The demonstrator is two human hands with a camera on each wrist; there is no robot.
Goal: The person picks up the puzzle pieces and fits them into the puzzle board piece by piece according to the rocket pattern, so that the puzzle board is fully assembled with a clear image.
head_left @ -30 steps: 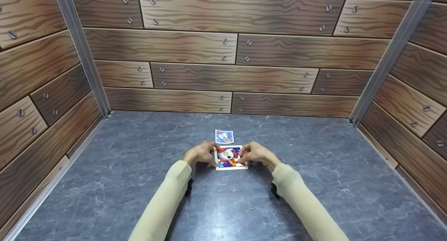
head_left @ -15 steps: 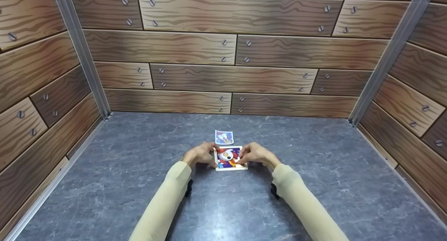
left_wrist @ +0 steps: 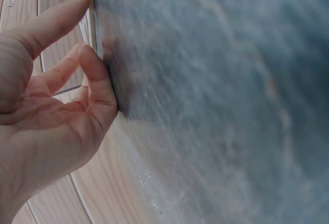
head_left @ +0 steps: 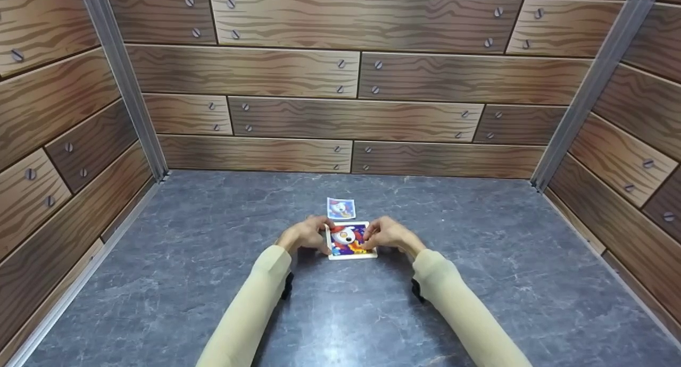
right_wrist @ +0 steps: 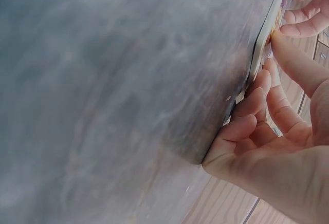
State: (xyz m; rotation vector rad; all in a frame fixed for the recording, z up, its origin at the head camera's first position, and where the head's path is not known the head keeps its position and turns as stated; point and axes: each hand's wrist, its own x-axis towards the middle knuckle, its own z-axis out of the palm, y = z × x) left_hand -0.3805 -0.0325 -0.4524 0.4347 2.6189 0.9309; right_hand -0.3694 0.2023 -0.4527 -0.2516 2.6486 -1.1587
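A square, colourful picture board (head_left: 347,240) with a pale rim, much like a picture puzzle in a tray, lies between my hands; it shows a white cartoon character in red. My left hand (head_left: 307,234) holds its left edge, fingers by the far corner and thumb by the near one. In the left wrist view the thumb (left_wrist: 61,21) touches the rim. My right hand (head_left: 391,233) has thumb and fingertips on the right part of the picture; whether they pinch a piece is hidden. Just beyond lies a small card (head_left: 340,208) with a similar picture.
Everything lies on a dark grey, marbled tabletop (head_left: 457,239). Wood-patterned walls (head_left: 298,74) with grey metal corner posts (head_left: 129,85) enclose the back and both sides.
The white spot by my right fingertips has given way to orange and dark picture colours. Both hands and the card have stayed almost where they were.
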